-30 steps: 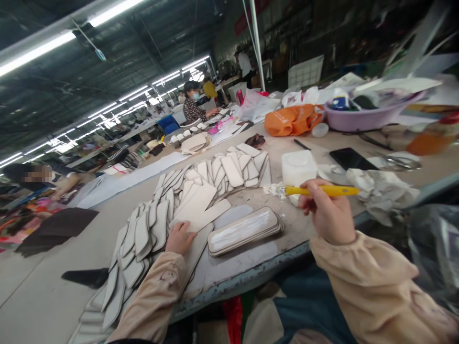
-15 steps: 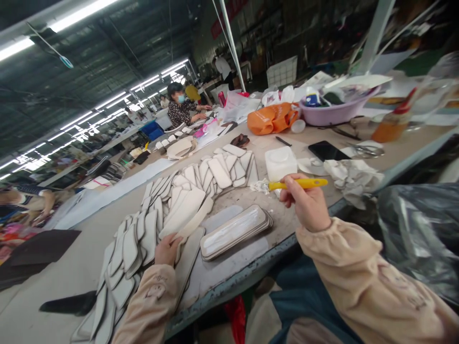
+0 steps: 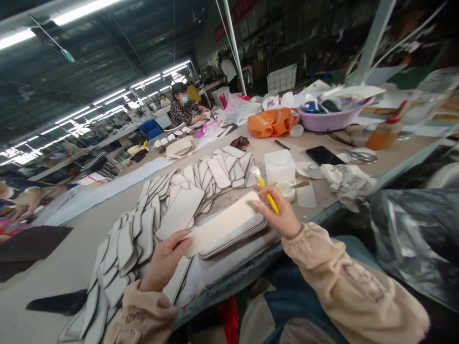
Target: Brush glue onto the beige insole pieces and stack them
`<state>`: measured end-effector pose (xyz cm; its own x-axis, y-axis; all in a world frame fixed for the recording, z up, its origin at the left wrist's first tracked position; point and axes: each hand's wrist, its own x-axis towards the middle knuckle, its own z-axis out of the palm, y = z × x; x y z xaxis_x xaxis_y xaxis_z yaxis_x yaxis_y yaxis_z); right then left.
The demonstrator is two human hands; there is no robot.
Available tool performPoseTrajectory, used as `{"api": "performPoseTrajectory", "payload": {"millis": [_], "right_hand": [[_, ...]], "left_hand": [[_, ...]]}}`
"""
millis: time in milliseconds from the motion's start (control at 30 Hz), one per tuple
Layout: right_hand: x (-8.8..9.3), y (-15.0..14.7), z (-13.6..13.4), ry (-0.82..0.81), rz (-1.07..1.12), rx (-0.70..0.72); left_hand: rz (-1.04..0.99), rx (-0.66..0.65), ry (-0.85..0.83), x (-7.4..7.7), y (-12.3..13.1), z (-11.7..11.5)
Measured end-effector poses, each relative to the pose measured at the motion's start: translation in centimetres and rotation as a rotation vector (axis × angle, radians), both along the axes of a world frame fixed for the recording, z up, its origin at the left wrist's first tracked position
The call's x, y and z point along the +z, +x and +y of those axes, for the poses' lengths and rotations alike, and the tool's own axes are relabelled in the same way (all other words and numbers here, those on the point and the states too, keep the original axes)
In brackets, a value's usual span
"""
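Note:
A long cream panel with rounded corners (image 3: 224, 222) stretches between my two hands. My left hand (image 3: 168, 255) is closed, pinching its left end between thumb and fingers. At the other end, my right hand (image 3: 278, 210) grips the panel's edge while also holding a yellow-handled brush (image 3: 271, 197), whose whitened bristles point up and away. Directly beneath the panel lies a stack of similar panels (image 3: 236, 241), the top one smeared white along its near edge. Many loose panels (image 3: 131, 234) overlap in a curved pile to the left and behind.
Beside my right hand are a small white pot (image 3: 287, 190) and a translucent square container (image 3: 279, 166). Farther right lie a black phone (image 3: 324, 155), crumpled paper (image 3: 346, 180) and a bottle of amber liquid (image 3: 385, 131). A purple basin (image 3: 333, 117) and orange bag (image 3: 272, 123) stand behind. A co-worker (image 3: 184, 107) sits beyond.
My left hand has brought a panel from the pile over the stack. My right hand has moved left from the pot area to the panel's far end, and the brush now points upward.

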<state>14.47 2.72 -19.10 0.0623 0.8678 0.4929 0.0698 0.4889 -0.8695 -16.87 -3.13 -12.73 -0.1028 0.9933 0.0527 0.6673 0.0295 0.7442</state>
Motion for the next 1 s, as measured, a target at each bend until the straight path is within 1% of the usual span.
{"api": "performPoseTrajectory", "payload": {"millis": [67, 167, 233, 300, 367, 467, 533, 667, 767, 900, 1000], "right_hand": [[-0.5, -0.4, 0.1, -0.057, 0.016, -0.013], [-1.1, -0.6, 0.3, -0.068, 0.026, -0.123], [-1.3, -0.5, 0.5, -0.065, -0.009, -0.179], [-1.5, -0.4, 0.7, -0.074, -0.112, -0.205], [-1.7, -0.4, 0.9, -0.095, -0.236, -0.224], [-2.2, -0.4, 1.1, -0.13, -0.397, -0.254], [-2.4, -0.6, 1.2, -0.139, -0.489, -0.261], [-2.7, -1.0, 1.2, -0.142, -0.624, -0.255], [-3.0, -1.4, 1.3, -0.144, -0.7, -0.28], [-3.5, -1.8, 1.4, -0.149, -0.756, -0.294], [-3.8, -1.9, 1.4, -0.147, -0.773, -0.302]], "left_hand": [[-0.053, -0.028, -0.061, -1.0, 0.4, 0.0], [-0.15, -0.063, -0.135, -2.4, 0.4, 0.4], [-0.245, -0.038, -0.165, -3.2, 0.5, 0.8], [-0.299, 0.024, -0.183, -3.9, 0.7, 1.3], [-0.276, 0.098, -0.18, -4.7, 1.0, 1.7], [-0.186, 0.186, -0.142, -5.9, 1.2, 2.2], [-0.123, 0.205, -0.114, -6.8, 1.0, 2.3], [0.012, 0.187, -0.095, -8.2, 0.3, 2.3], [0.052, 0.191, -0.094, -8.7, 0.1, 2.2], [0.092, 0.215, -0.118, -8.7, 0.2, 2.2], [0.057, 0.229, -0.076, -8.8, 0.1, 2.1]]}}
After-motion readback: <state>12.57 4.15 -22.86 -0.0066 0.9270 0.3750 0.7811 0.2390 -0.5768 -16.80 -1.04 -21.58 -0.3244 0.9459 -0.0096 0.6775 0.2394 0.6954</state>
